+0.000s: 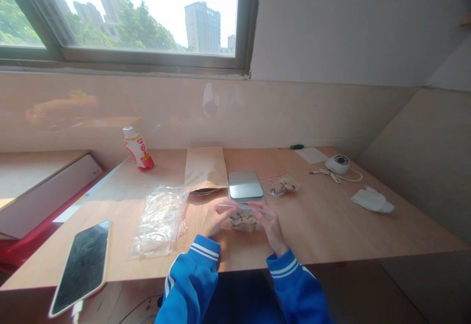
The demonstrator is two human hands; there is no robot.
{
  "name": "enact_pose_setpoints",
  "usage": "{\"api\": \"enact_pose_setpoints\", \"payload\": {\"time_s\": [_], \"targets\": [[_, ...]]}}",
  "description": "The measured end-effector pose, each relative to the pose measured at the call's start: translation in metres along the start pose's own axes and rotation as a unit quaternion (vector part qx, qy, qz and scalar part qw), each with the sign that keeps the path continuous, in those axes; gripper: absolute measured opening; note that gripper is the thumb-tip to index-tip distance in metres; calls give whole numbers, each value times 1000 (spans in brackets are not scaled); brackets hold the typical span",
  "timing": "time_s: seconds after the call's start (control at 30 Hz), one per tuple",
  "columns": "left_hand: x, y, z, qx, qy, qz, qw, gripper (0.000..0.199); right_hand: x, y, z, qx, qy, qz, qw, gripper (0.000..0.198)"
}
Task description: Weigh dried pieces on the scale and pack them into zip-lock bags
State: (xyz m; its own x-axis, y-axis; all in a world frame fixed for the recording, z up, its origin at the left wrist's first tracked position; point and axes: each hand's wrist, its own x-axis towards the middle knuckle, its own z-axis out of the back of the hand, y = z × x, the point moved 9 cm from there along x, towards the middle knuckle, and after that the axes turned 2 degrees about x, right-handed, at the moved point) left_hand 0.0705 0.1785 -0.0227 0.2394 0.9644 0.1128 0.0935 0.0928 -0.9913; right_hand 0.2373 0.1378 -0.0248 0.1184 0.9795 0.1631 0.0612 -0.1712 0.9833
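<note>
A clear zip bag [245, 221] with brownish dried pieces in it lies at the front of the table. My left hand [217, 218] pinches the left end of its top edge, and my right hand [270, 223] pinches the right end. Just behind the bag stands a small digital scale [246, 185] with a bare silver plate. A second filled zip bag [283, 185] rests to the right of the scale. On the left lie several flat clear zip bags [160, 221], and a brown paper pouch [206, 169] lies behind them with its mouth towards me.
A white and red bottle [138, 148] stands at the back left. A phone [83, 260] with a cable lies at the front left edge. To the right are a white round device [337, 164] with a cord, crumpled white tissue [372, 200], paper [311, 155] and a green-handled tool [297, 147].
</note>
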Motion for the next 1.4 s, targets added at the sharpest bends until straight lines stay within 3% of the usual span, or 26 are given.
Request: {"api": "enact_pose_setpoints", "payload": {"time_s": [0.2,0.63,0.93,1.13,1.4], "targets": [[0,2,-8,17,50,-4,999,26,1,9,-4,-41,5,40,998,26],[2,3,-5,100,36,-46,993,27,1,8,-2,-80,-4,83,993,19],[-3,-1,-11,60,57,-4,997,32,2,3,-5,-68,20,69,995,19],[-5,-15,-16,126,62,-47,989,26,1,-3,-9,-59,45,61,995,19],[-3,-9,-12,169,39,-26,984,28,3,-6,-9,-59,18,64,996,16]]}}
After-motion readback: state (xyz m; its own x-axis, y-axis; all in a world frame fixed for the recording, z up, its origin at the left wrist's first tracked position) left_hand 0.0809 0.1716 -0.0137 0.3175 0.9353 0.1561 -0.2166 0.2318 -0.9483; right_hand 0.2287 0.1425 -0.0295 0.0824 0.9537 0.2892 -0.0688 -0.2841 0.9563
